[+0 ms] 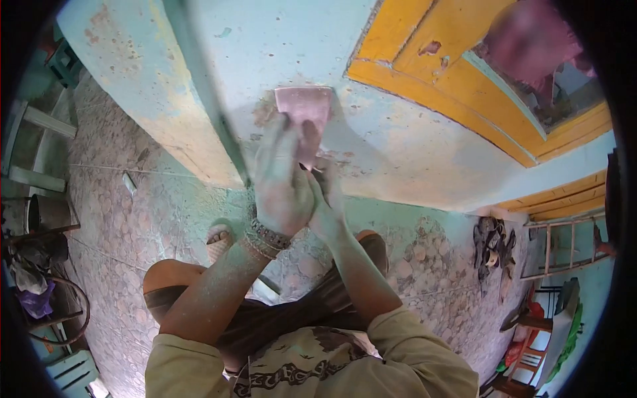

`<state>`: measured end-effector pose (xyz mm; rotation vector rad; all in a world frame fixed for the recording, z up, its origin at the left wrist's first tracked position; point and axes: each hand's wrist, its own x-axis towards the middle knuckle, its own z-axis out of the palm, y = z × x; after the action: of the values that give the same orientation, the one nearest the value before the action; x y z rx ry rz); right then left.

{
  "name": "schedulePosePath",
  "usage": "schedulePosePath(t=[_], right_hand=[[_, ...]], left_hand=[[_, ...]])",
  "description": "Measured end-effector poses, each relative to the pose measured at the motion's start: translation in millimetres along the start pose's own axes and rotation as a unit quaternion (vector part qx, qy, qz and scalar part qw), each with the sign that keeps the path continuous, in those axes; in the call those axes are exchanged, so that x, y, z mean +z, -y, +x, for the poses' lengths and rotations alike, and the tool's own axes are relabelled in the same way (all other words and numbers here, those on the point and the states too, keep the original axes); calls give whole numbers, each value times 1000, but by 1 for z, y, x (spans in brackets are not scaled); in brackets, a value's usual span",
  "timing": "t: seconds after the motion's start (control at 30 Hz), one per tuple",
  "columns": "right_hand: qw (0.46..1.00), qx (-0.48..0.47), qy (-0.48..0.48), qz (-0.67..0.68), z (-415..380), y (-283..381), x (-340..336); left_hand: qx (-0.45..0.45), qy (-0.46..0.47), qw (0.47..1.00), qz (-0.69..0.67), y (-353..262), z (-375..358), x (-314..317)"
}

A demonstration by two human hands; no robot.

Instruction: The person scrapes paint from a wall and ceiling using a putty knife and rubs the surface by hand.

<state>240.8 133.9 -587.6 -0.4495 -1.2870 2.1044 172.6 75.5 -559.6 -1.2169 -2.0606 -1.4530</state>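
Observation:
A wide, flat scraper blade lies against the pale blue wall, its broad edge upward, beside a patch of worn paint. My left hand is over the blade and handle area, its fingers stretched up along the blade and blurred. Close beside it, my right hand is wrapped round the lower end of the scraper, whose handle is mostly hidden. The two hands touch each other. White dust covers both hands and my left forearm.
A pillar juts out on the left. An orange-yellow frame is at upper right. Sandals and a ladder stand right. Chairs are left. A small pale object lies on the patterned floor.

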Motion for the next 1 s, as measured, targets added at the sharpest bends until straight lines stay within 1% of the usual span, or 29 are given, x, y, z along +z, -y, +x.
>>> schedulePosePath(t=[0.03, 0.07, 0.1, 0.13, 0.17, 0.2, 0.23, 0.27, 0.3, 0.33, 0.4, 0.43, 0.53, 0.57, 0.6, 0.67, 0.7, 0.8, 0.83, 0.9, 0.93, 0.97, 1.0], right_hand=[[1000, -10, 27, 2, 2, 1, 4], [998, -22, 56, 4, 4, 1, 8], [994, 12, 62, 84, 3, -9, 5], [998, 19, 59, 27, 8, -6, 8], [998, 28, 52, -31, 12, -3, 10], [994, 39, 44, -88, 16, -1, 11], [987, -101, 37, -123, 26, -14, 12], [987, -107, 26, -114, 25, -17, 16], [988, -114, 16, -104, 25, -15, 22], [988, -124, 9, -95, 27, -14, 26], [986, -115, -4, -123, 25, -34, 13], [984, -114, -10, -134, 28, -37, 12], [980, -89, -45, -175, 33, -51, 8], [978, -82, -35, -187, 32, -45, 9], [975, -82, -32, -204, 28, -46, 5], [969, -100, -26, -226, 32, -44, 5], [963, -121, -25, -238, 35, -42, 8], [941, -175, -25, -287, 42, -37, 5], [949, -158, -21, -271, 44, -34, 7], [963, -131, -13, -235, 53, -26, 18], [967, -138, -23, -212, 48, -31, 18], [970, -151, -30, -189, 43, -37, 18], [971, -154, -27, -180, 45, -39, 18]], left_hand=[[-37, -105, 992, -57, -2, 2, 5], [-128, -92, 976, -151, -1, 3, 6], [-216, -77, 943, -241, 1, 3, 6], [-301, -62, 894, -326, 3, 5, 5], [-291, -22, 877, -381, 11, 14, 7], [-320, 25, 864, -389, 18, 19, 5], [-349, 72, 847, -395, 19, 27, -2], [-379, 120, 826, -399, 19, 31, -6], [-356, 92, 833, -413, 18, 33, -5], [-350, 80, 844, -398, 24, 27, 1], [-332, 50, 868, -366, 35, 9, 14], [-360, 58, 861, -354, 32, 11, 12], [-361, 74, 854, -366, 36, 18, 12], [-357, 78, 851, -376, 41, 15, 12], [-360, 62, 848, -384, 39, 10, 14], [-348, 32, 848, -398, 38, 11, 19], [-338, 8, 859, -384, 41, 7, 25], [-325, 25, 885, -333, 28, 25, 15], [-273, 33, 897, -347, 25, 36, 10], [-269, 19, 896, -354, 32, 34, 14], [-259, 9, 897, -359, 35, 36, 14], [-283, 28, 896, -340, 34, 31, 11], [-286, 26, 897, -336, 34, 33, 9]])
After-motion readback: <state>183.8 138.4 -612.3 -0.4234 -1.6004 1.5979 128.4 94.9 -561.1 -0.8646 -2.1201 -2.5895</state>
